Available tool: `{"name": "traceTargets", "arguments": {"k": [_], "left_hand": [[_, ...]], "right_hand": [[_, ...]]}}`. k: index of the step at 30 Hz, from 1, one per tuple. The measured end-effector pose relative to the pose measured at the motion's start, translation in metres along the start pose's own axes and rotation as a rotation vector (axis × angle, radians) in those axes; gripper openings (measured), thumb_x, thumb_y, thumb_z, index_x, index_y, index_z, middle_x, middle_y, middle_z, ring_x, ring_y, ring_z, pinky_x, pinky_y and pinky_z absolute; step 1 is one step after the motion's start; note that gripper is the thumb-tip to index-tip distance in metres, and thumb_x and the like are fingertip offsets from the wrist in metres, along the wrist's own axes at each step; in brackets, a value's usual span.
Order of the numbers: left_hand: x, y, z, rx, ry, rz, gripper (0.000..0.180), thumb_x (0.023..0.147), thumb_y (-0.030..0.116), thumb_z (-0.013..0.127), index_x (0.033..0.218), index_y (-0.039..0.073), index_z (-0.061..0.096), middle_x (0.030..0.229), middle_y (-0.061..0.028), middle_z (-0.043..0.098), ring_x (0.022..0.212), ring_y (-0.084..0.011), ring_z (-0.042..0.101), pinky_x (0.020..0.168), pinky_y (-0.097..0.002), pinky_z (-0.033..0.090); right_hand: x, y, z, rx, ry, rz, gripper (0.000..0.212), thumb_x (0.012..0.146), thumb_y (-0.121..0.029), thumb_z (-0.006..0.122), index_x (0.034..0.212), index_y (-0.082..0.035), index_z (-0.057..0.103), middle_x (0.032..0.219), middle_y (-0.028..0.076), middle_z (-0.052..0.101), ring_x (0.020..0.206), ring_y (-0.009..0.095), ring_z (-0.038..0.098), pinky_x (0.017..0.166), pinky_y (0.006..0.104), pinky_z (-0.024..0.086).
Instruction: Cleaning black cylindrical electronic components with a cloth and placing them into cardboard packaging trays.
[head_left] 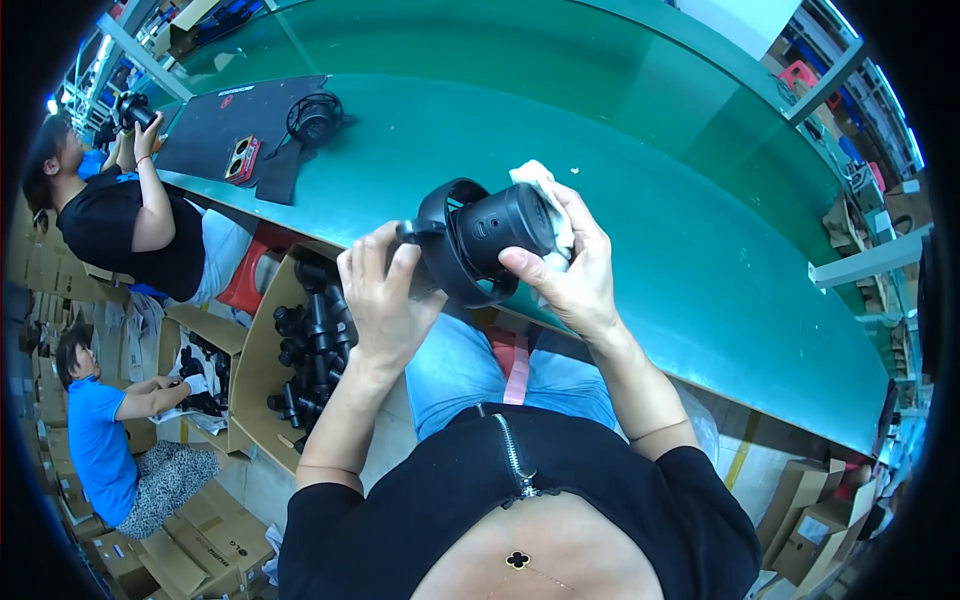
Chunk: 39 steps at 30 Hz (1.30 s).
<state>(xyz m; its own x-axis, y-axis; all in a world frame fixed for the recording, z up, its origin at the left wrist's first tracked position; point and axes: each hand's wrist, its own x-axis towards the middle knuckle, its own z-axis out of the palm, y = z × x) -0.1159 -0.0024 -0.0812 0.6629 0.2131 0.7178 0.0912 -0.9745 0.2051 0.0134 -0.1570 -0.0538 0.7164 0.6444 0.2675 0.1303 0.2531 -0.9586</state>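
In front of my chest, above the near edge of the green bench, I hold a black device (498, 226) with a cylinder-shaped body and a wide ring around one end. My left hand (385, 300) has its fingers closed on the ring side. The right hand (580, 270) grips the cylinder's end, thumb on its side, with a crumpled white cloth (533, 174) pressed between the fingers and the device. The cylinder tilts up to the right, and a small port shows on its side.
An open cardboard box (258, 375) full of black parts (318, 330) stands below left. Farther left on the green bench (690, 270) lie a dark mat (225, 125), a round black device (315, 118) and a small red box (242, 160). Two people work at the left; cartons (805, 530) stand lower right.
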Motion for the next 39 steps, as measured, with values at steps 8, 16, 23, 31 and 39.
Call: {"name": "traceTargets", "arguments": {"k": [8, 16, 23, 31, 39], "left_hand": [[0.004, -0.013, -0.027, -1.359, -0.160, -0.611, 0.071, 0.074, 0.015, 0.078, 0.132, -0.001, 0.042, 0.113, -0.0149, 0.053, 0.098, -0.0225, 0.058, 0.075, -0.0331, 0.054], [0.005, -0.017, -0.024, -1.414, 0.054, -0.612, 0.070, 0.080, 0.026, 0.073, 0.134, -0.003, 0.038, 0.111, -0.0140, 0.053, 0.100, -0.0199, 0.058, 0.075, -0.0305, 0.055], [-0.015, -0.035, -0.010, -1.347, -0.138, -0.649, 0.061, 0.080, 0.027, 0.073, 0.126, -0.004, 0.046, 0.114, -0.0156, 0.055, 0.102, -0.0181, 0.058, 0.083, -0.0322, 0.051], [-0.009, 0.000, -0.009, -1.345, -0.672, -0.641, 0.065, 0.080, 0.048, 0.067, 0.117, -0.003, 0.051, 0.110, -0.0165, 0.060, 0.101, -0.0223, 0.059, 0.091, -0.0372, 0.046], [0.003, 0.026, 0.012, -2.034, 0.102, -0.841, 0.067, 0.089, 0.050, 0.055, 0.130, 0.000, 0.041, 0.132, -0.0185, 0.048, 0.121, -0.0260, 0.048, 0.103, -0.0408, 0.037]], "right_hand": [[0.009, 0.008, -0.013, 0.400, 0.058, 0.042, 0.069, 0.076, -0.030, 0.077, 0.128, 0.002, 0.044, 0.113, 0.008, 0.056, 0.105, 0.014, 0.055, 0.094, 0.0282, 0.041], [-0.003, 0.015, -0.010, 0.389, 0.052, 0.056, 0.073, 0.076, -0.027, 0.075, 0.132, 0.000, 0.038, 0.117, 0.009, 0.053, 0.107, 0.015, 0.053, 0.095, 0.0297, 0.040], [-0.002, 0.004, -0.014, 0.206, -0.087, -0.052, 0.070, 0.074, -0.021, 0.076, 0.130, 0.001, 0.040, 0.115, 0.008, 0.054, 0.106, 0.015, 0.053, 0.096, 0.0292, 0.039], [0.026, 0.004, 0.003, 0.148, 0.149, 0.036, 0.056, 0.076, -0.023, 0.077, 0.117, 0.000, 0.048, 0.108, 0.009, 0.055, 0.097, 0.013, 0.053, 0.085, 0.0286, 0.043], [-0.035, 0.012, 0.032, -0.111, 0.051, -0.197, 0.070, 0.073, -0.027, 0.081, 0.124, 0.001, 0.041, 0.100, 0.011, 0.057, 0.093, 0.018, 0.059, 0.081, 0.0288, 0.047]]}}
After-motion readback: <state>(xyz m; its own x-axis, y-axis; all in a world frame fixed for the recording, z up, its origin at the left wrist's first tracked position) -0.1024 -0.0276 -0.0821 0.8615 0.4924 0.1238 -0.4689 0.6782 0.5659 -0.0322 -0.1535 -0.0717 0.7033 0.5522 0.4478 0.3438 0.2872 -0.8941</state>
